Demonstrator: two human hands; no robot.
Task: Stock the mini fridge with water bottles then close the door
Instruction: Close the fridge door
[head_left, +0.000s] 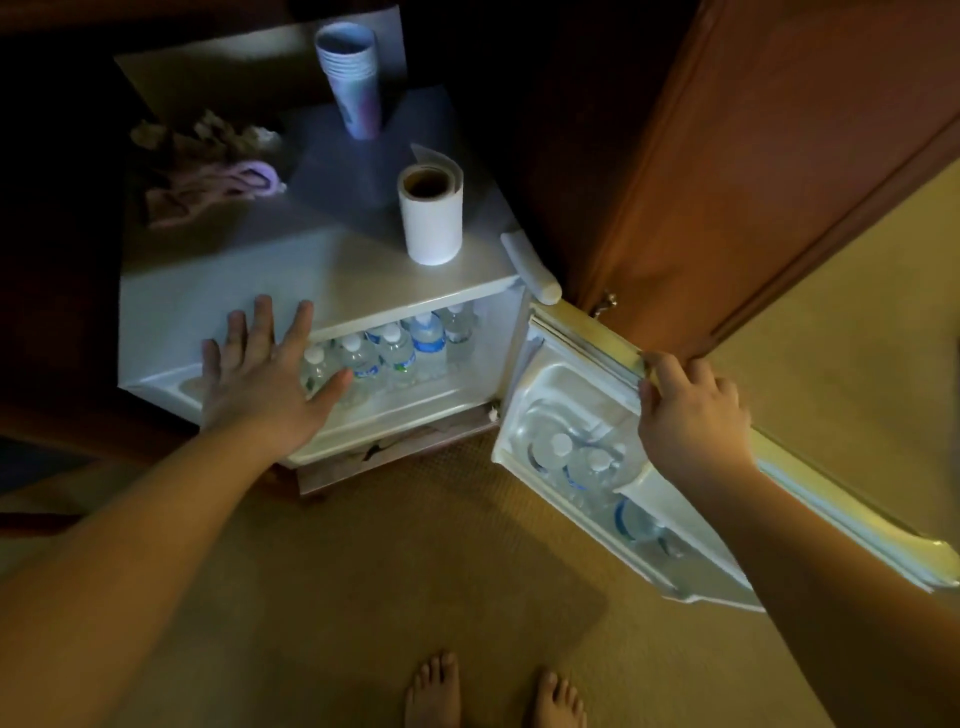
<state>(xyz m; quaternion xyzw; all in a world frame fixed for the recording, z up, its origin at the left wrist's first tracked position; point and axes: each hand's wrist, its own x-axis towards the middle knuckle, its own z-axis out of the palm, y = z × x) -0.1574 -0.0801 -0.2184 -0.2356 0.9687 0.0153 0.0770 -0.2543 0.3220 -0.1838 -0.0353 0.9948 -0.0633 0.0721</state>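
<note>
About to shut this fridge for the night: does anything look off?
Mostly tidy: the bottles stand upright. One bottle in the door rack seems to lie on its side, and crumpled scraps litter the fridge top.

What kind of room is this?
Probably a hotel room: a mini fridge stocked with water bottles stands on carpet, with stacked paper cups on top, beside a wooden cabinet.

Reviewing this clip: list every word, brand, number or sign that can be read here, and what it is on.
No text here can be read.
Water bottles in the fridge: blue labels, print too blurred to read.
Bottles in the door shelf: labels blurred, unreadable.
Stack of paper cups: coloured pattern only, no legible print.
Paper roll: plain, no print visible.
Fridge door and fridge top: no visible marking.
</note>
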